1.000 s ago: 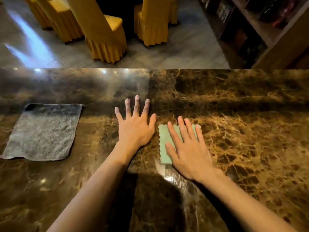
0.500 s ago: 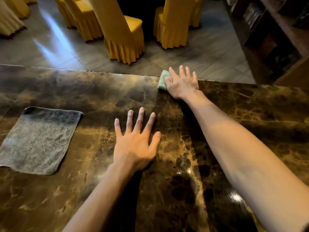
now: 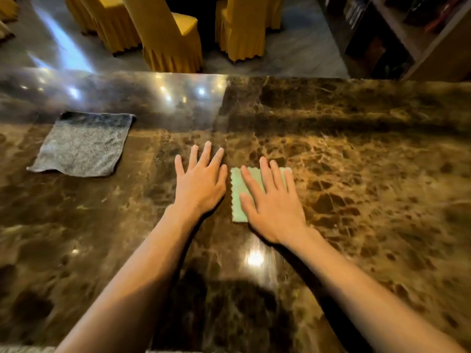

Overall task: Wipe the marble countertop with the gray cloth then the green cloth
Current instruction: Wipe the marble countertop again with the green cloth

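Note:
A small green cloth (image 3: 237, 193) with a scalloped edge lies flat on the brown marble countertop (image 3: 369, 174) near the middle. My right hand (image 3: 272, 202) presses flat on it, fingers spread, covering most of its right side. Just to its left, my left hand (image 3: 201, 180) rests palm down on the bare marble, fingers apart, holding nothing. The gray cloth (image 3: 82, 145) lies spread out by itself at the left of the counter, well away from both hands.
The counter's far edge runs across the top of the view. Beyond it on the tiled floor stand several chairs with yellow covers (image 3: 165, 34). A dark wooden shelf unit (image 3: 397, 34) stands at the back right.
My right hand has pulled the green cloth back from the counter's far edge to the middle, beside my left hand. The left hand and the gray cloth stayed in place.

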Demonstrator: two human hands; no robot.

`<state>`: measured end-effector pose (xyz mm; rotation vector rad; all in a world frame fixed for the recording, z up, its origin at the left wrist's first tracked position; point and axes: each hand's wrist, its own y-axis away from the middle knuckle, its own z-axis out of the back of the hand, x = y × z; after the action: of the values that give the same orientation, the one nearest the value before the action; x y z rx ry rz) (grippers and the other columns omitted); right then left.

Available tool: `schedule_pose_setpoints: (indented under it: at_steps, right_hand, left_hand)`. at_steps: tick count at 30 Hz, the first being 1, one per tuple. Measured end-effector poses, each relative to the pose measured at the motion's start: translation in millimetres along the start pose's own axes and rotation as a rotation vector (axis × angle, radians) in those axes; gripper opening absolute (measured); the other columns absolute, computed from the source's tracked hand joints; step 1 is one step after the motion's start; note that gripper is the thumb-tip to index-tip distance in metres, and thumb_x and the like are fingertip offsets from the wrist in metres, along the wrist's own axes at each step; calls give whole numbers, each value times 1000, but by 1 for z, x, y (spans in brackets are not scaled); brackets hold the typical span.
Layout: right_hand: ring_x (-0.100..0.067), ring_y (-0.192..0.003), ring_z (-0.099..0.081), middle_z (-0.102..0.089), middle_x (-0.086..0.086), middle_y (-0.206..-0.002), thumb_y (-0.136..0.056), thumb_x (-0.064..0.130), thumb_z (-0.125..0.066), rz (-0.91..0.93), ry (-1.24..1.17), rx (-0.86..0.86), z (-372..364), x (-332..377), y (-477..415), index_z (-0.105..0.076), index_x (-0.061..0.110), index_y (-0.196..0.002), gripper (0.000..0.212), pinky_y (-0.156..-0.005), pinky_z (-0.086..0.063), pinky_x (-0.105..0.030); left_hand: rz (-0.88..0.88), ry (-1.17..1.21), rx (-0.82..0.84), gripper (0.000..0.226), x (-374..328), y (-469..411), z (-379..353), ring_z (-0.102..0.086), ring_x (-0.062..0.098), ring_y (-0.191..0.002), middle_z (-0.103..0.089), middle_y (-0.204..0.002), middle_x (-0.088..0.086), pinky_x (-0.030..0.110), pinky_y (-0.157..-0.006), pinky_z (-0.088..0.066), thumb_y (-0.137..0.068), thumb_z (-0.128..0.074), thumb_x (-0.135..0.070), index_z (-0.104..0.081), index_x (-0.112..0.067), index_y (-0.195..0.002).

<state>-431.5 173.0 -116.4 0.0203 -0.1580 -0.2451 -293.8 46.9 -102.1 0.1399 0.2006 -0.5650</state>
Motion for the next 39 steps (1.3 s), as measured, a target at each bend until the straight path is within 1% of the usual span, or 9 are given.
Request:
schedule_pose_setpoints:
  at_steps: [2, 7, 12, 15, 18, 22, 30, 35, 39]
  right_hand:
    - [-32, -157, -5, -9, -14, -170, -104, 53, -19, 6, 6, 13, -1, 12, 74, -16, 32, -162, 62, -124, -6, -57]
    - [-30, -157, 0, -7, -11, -170, -105, 55, -20, -27, -2, 25, -5, 21, 203, -13, 33, -162, 61, -125, -7, -55]
    - [-27, -157, 9, 0, -7, -171, -104, 58, -12, -52, -19, 77, -5, 14, 226, -5, 38, -162, 61, -122, 0, -53]
    - [-28, -157, 0, -6, -9, -170, -104, 58, -14, -59, -18, 73, -5, 11, 216, -10, 38, -162, 61, -121, -3, -53]
    - [-26, -157, 2, -5, -8, -171, -104, 57, -18, -102, -47, 37, -2, -4, 182, -11, 39, -161, 61, -122, -1, -53]
    - [-25, -156, 14, 10, -7, -171, -103, 57, -13, -156, -38, 41, 12, -36, 99, 5, 41, -160, 61, -125, 7, -53]
    - [-34, -156, -5, -9, -14, -170, -100, 58, -14, -215, 31, 23, 35, -140, -126, -9, 38, -161, 64, -125, -1, -57]
    - [-30, -157, 3, 0, -10, -171, -101, 59, -18, -212, 29, 72, 50, -195, -256, -4, 42, -160, 63, -125, 7, -54]
    - [-27, -157, 5, 2, -8, -171, -100, 59, -19, -243, -4, 90, 57, -214, -301, -8, 45, -160, 63, -124, 9, -52]
  left_hand:
    - [-27, 12, 17, 56, -7, 40, -3, -5, 31, -155, -12, -170, 1, 64, -121, -2, -105, -20, -47, -22, -31, -158]
    - [-72, 9, 44, 56, -27, 115, -10, -3, 31, -155, -10, -170, 1, 63, -121, -2, -105, -18, -48, -21, -31, -159]
    - [-94, 12, 65, 56, -47, 135, -7, 1, 29, -156, -5, -170, 0, 61, -122, 0, -105, -18, -48, -17, -32, -159]
    - [-110, 31, 30, 57, -55, 125, -3, 0, 29, -156, -7, -170, 1, 61, -122, 0, -105, -19, -48, -19, -32, -159]
    - [-109, 23, 33, 57, -65, 100, -1, 0, 29, -156, -7, -170, 0, 60, -122, 0, -105, -19, -49, -18, -33, -159]
    - [-119, 9, 48, 56, -84, 47, -4, 2, 29, -156, -6, -170, 0, 60, -122, 1, -105, -17, -49, -17, -33, -159]
    - [-72, -46, 24, 56, -113, -91, -24, 1, 33, -156, -6, -170, 2, 64, -120, 1, -105, -13, -50, -11, -38, -159]
    - [-30, -80, 6, 56, -113, -103, -32, 17, 28, -153, 14, -166, -4, 63, -120, 10, -102, 0, -55, 9, -44, -156]
    - [7, -77, 57, 56, -117, -107, -31, 27, 27, -150, 26, -162, -6, 63, -118, 14, -101, 1, -54, 17, -45, -154]
